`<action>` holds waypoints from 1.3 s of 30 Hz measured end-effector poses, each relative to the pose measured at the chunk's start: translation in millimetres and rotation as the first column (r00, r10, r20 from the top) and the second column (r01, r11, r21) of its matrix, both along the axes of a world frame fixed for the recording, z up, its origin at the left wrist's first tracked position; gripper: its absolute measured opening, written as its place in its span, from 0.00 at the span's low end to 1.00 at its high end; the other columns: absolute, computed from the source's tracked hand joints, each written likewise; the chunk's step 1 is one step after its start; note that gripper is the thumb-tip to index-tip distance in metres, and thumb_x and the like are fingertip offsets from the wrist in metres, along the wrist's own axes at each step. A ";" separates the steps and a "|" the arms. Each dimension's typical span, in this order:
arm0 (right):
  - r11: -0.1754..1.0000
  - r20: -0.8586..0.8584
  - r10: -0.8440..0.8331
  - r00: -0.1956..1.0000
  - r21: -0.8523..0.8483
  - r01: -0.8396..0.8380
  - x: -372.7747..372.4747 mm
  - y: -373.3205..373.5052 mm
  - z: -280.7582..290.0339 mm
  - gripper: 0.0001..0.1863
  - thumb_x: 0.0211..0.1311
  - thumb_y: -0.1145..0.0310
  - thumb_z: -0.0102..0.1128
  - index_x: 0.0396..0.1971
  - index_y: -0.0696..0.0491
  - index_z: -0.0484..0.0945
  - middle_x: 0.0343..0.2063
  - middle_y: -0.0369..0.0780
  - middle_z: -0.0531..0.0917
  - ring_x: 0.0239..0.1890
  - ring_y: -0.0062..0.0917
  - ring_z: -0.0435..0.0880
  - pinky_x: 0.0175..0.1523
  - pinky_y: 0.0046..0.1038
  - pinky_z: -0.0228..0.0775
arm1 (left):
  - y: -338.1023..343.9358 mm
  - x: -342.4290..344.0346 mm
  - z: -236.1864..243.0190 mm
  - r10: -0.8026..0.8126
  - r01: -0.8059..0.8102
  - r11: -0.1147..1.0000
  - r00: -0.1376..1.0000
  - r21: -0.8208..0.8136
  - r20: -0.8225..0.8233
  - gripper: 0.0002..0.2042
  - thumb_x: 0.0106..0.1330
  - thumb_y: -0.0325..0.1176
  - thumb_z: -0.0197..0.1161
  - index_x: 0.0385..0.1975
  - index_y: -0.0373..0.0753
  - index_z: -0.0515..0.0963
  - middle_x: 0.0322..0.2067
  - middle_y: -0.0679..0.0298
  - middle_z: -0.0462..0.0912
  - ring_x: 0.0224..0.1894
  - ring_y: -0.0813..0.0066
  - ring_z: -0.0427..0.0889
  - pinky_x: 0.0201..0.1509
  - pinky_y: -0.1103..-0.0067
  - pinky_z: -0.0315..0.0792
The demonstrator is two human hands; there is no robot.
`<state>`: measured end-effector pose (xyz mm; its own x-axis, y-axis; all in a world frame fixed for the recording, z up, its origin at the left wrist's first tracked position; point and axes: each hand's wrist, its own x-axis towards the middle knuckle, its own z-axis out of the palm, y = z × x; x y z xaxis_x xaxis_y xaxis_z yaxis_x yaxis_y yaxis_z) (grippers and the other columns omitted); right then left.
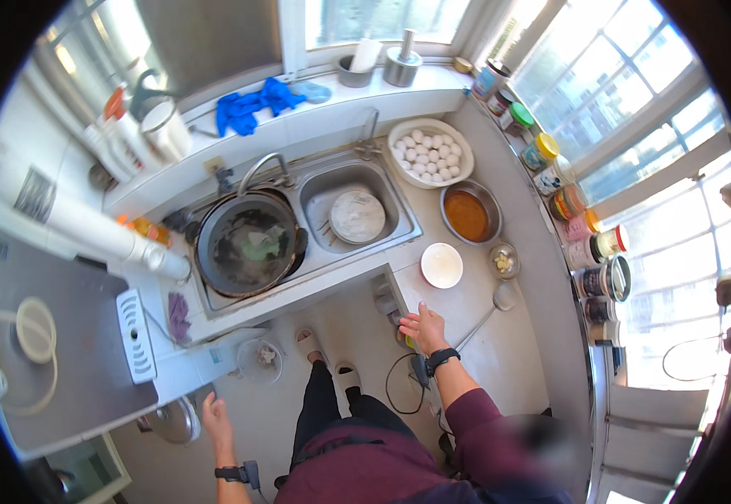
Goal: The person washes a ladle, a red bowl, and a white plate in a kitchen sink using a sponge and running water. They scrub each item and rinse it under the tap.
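Note:
My right hand [424, 328] is stretched out over the inner edge of the right counter, its fingers apart and nothing in them. Just beyond it stands a white bowl [427, 275], pale inside. A long-handled ladle or strainer [505, 296] lies to its right. My left hand [217, 422] hangs low at my left side above the floor, fingers loosely extended and holding nothing. Near it is a round shiny metal lid or pot [179, 420]. A dark wide pan [212, 227] with murky water and something pale green sits over the left sink basin.
A whitish round item [358, 217] lies in the right basin [318, 195]. Behind the white bowl are a white basin of eggs [396, 170], a metal bowl of brown liquid [497, 220] and a small garlic-like dish [516, 254]. Jars [568, 202] line the sill; a clear bin [252, 370] stands on the floor.

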<state>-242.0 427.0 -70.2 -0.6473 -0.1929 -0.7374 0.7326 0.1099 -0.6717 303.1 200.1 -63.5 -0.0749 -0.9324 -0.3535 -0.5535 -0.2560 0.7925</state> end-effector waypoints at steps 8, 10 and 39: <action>0.957 0.027 -0.291 0.956 0.026 0.291 -56.6 -15.5 -5.8 0.37 0.80 0.43 0.48 0.64 0.67 0.63 0.52 0.58 0.79 0.44 0.49 0.90 0.43 0.46 0.90 | -108.6 -129.4 2.9 -0.197 0.214 0.971 0.968 0.104 -0.154 0.21 0.78 0.34 0.61 0.66 0.31 0.72 0.38 0.64 0.85 0.43 0.79 0.80 0.54 0.78 0.73; 0.929 -0.015 -0.361 0.932 0.083 0.361 -64.8 -5.1 -16.4 0.40 0.80 0.39 0.46 0.65 0.66 0.63 0.51 0.57 0.80 0.43 0.49 0.90 0.42 0.46 0.90 | -131.1 -149.2 4.2 -0.232 0.247 0.962 0.964 0.115 -0.128 0.21 0.78 0.33 0.60 0.66 0.31 0.72 0.39 0.63 0.86 0.45 0.78 0.82 0.55 0.78 0.73; 0.488 -0.372 0.647 0.666 0.872 0.013 51.6 159.4 48.5 0.13 0.66 0.67 0.57 0.28 0.63 0.72 0.24 0.56 0.79 0.29 0.54 0.78 0.37 0.50 0.68 | -150.4 -280.6 3.3 -0.393 0.407 0.898 0.913 0.169 -0.108 0.17 0.77 0.31 0.61 0.63 0.34 0.75 0.45 0.54 0.89 0.49 0.72 0.88 0.55 0.75 0.79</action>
<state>-190.3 586.4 -21.7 -0.9835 -0.0813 -0.1615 -0.0121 0.9209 -0.3895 22.5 49.7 -60.2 -0.4582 -0.7376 -0.4960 -0.5854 -0.1694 0.7928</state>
